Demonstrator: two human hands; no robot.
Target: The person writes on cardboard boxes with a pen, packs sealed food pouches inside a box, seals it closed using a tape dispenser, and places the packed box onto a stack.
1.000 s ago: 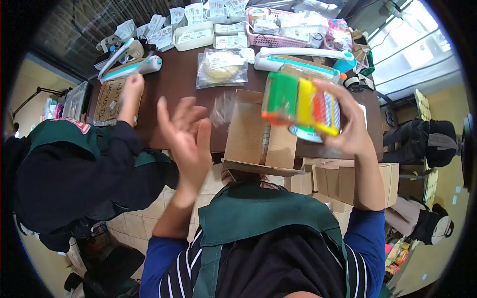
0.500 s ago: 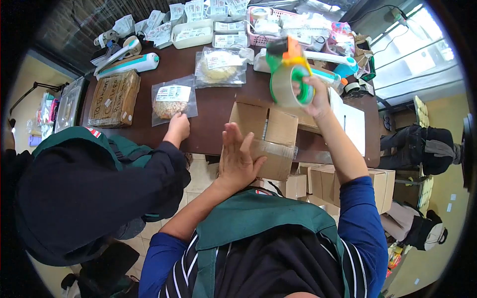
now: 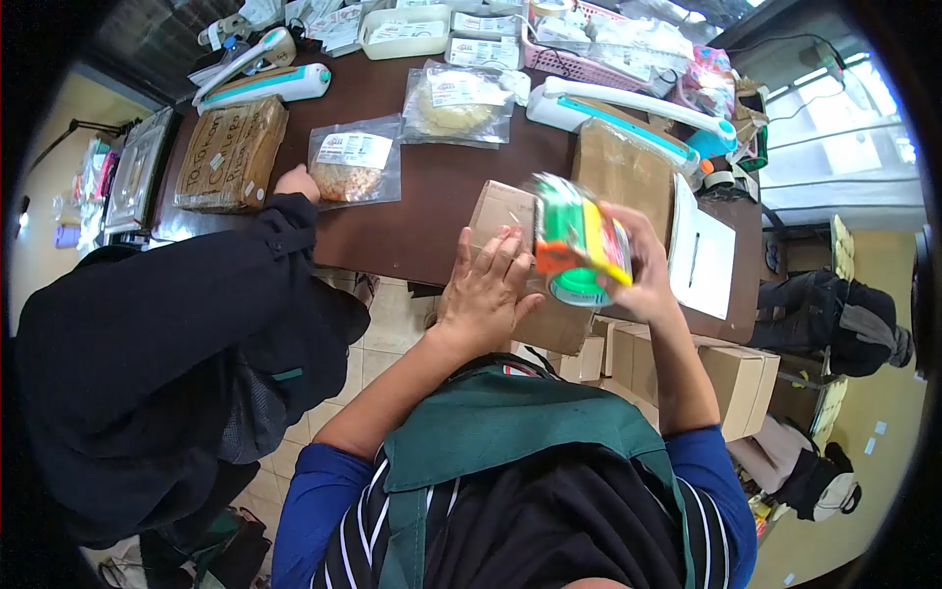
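Note:
A small brown cardboard box point(image 3: 559, 329) sits at the table's front edge, close to my body. My left hand point(image 3: 488, 290) lies on it with the fingers stretched out. In my right hand point(image 3: 643, 267) is a tape dispenser point(image 3: 577, 231) with green, yellow and orange parts, blurred by motion. It is tipped over the box, right beside my left fingertips. The dispenser hides part of the box top, and whether the tape touches the cardboard I cannot tell.
To the left, a co-worker's hand point(image 3: 297, 184) is at a labelled clear food bag point(image 3: 353, 167). Another bag point(image 3: 458, 103) lies behind. A taped parcel point(image 3: 231, 157), heat sealers point(image 3: 628, 118), a brown package point(image 3: 623, 177) and paper with a pen point(image 3: 702, 255) surround the work. Cartons point(image 3: 736, 383) stand below right.
My right hand has brought the tape dispenser down and turned it over the box. My left hand has gone from raised at the box's side to flat on it. The co-worker's hand has shifted left.

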